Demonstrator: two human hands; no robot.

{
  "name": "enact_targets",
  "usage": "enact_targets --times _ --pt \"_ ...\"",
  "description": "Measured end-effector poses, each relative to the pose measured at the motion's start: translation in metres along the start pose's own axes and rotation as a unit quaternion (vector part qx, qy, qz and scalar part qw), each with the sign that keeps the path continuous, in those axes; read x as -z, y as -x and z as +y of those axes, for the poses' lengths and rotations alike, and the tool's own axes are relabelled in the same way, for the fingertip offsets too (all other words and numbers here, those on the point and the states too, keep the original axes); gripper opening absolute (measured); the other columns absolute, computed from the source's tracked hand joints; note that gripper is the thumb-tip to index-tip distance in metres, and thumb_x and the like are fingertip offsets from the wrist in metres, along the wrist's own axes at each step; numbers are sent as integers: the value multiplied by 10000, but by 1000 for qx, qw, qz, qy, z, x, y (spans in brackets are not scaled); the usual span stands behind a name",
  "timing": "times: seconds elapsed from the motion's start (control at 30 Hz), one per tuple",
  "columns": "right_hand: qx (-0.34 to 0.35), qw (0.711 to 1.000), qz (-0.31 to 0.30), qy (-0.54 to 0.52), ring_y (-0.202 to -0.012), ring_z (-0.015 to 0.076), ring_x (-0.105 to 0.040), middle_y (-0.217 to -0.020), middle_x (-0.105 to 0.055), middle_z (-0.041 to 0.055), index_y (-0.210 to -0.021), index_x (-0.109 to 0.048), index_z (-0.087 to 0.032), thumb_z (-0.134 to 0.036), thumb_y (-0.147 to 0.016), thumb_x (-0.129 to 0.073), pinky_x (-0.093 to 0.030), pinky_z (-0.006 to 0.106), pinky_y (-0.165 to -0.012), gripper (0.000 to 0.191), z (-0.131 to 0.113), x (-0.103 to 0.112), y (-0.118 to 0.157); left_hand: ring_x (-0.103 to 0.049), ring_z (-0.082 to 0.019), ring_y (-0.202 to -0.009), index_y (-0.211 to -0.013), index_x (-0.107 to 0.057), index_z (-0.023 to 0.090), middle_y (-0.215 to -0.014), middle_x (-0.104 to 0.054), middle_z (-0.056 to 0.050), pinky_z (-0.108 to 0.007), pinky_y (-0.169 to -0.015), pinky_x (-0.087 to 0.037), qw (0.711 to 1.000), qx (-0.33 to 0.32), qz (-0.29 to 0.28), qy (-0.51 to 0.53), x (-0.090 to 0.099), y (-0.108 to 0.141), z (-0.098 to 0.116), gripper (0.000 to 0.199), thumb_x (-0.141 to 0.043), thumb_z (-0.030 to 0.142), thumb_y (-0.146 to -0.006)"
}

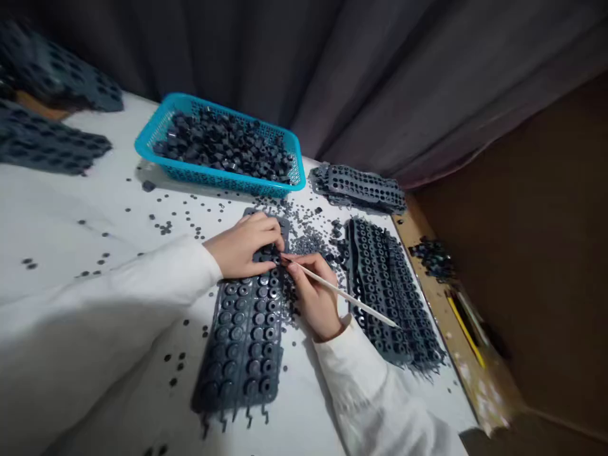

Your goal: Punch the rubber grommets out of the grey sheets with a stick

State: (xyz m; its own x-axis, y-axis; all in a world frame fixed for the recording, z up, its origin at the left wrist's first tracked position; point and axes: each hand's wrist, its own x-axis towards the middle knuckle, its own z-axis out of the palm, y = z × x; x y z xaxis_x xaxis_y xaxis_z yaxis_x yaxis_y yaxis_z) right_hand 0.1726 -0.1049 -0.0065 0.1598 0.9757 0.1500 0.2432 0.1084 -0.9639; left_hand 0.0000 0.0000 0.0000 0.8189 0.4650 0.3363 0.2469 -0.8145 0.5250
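Head view, from my remote station: dark moulded rubber sheet (pixel 242 342) on the white tabletop (pixel 156 405), under the left hand (pixel 244 247) and extending from both hands toward the wearer. Left is nearer, resting on its far part, fingers bent; any pinch I cannot tell. Right hand (pixel 317 301) grips a slender white stick (pixel 354 301) at the sheet's right edge. Sheet's long axis runs near-far, near end slightly left; stick slants near-right, its working end toward the left fingers.

Worktop (pixel 304 408): showing white
Basket (pixel 223 177): blue, sitting nr far edge, holding dk pcs (pixel 228 145)
Dk sheets (pixel 244 342): lying ctr, R & far L
Sm discs (pixel 311 244): lying scattered
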Motion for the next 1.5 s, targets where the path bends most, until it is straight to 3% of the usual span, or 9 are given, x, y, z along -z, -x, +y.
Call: enact_targets --times 0.2,0.4,0.73,1.13,1.5 --pt "-14 1000 10 -3 -871 181 -682 -922 -726 31 -808 -597 -209 -311 -840 -620 -523 320 -798 109 2 -1 -1 -463 -226 -921 -862 -678 212 -944 -529 -42 -362 -824 -328 999 34 -30 -8 2 -1 -6 134 -585 284 -797" --pt "-26 999 23 -20 -844 184 -691 -925 -727 36 -804 -598 -208 -320 -832 -627 -530 323 -771 119 4 -2 -1 -463 -224 -910 -879 -689 213 -917 -533 -32 -355 -808 -327 998 68 -15 -3 -5 0 -8 129 -642 290 -788" --pt "37 998 -38 30 -946 192 -675 -988 -719 73 -799 -606 -198 -247 -839 -621 -502 337 -841 65 -4 0 -4 -455 -207 -877 -790 -663 201 -847 -553 -14 -324 -762 -300 998 59 -3 3 -8 1 -9 48 -672 243 -812" --pt "51 997 -47 34 -929 187 -671 -970 -717 62 -803 -617 -206 -229 -834 -632 -502 325 -818 41 -3 0 -4 -444 -194 -833 -780 -654 204 -759 -559 5 -313 -756 -274 998 61 -24 19 -6 -1 -9 69 -670 255 -823" --pt "110 986 -57 109 -874 181 -668 -931 -710 65 -814 -624 -198 -252 -865 -591 -507 302 -772 81 -5 1 -6 -448 -186 -816 -762 -661 211 -739 -554 10 -316 -755 -266 996 77 -29 36 -7 -1 -9 80 -645 260 -823"
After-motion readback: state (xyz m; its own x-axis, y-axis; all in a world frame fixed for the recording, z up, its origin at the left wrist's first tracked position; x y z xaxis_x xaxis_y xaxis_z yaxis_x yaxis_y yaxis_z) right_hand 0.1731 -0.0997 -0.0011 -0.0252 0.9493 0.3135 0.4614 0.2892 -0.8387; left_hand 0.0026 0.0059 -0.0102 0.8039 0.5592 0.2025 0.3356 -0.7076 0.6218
